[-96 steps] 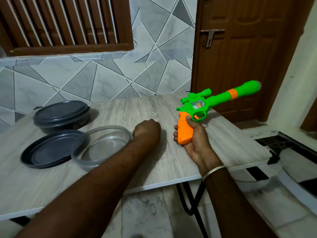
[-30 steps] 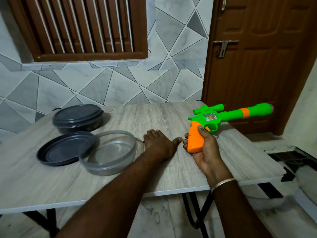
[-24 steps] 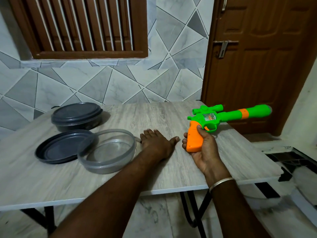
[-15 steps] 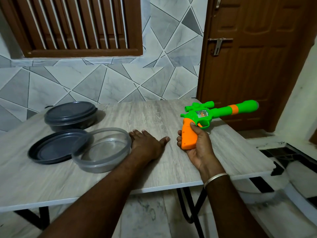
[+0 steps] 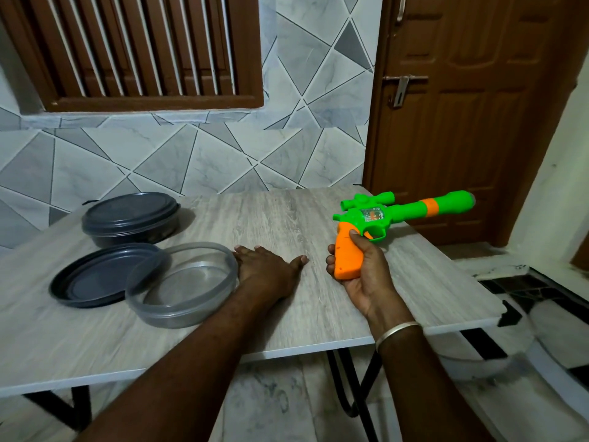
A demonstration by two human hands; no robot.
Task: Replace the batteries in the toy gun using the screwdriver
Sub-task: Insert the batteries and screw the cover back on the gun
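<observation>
Bright green plastic toy gun, grip and barrel band orange; pale grey wood-grain tabletop; dark grey round lidded tub; clear round tub; white-grey marbled wall tiles in triangles; brown door.

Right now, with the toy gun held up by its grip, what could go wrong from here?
1. No screwdriver or spare batteries show, so the job may stall.
2. The right hand holds the toy gun by its orange grip, barrel out past the table edge; a slip could send it to the floor.
3. The left hand lies flat by the clear container and could nudge it.
</observation>
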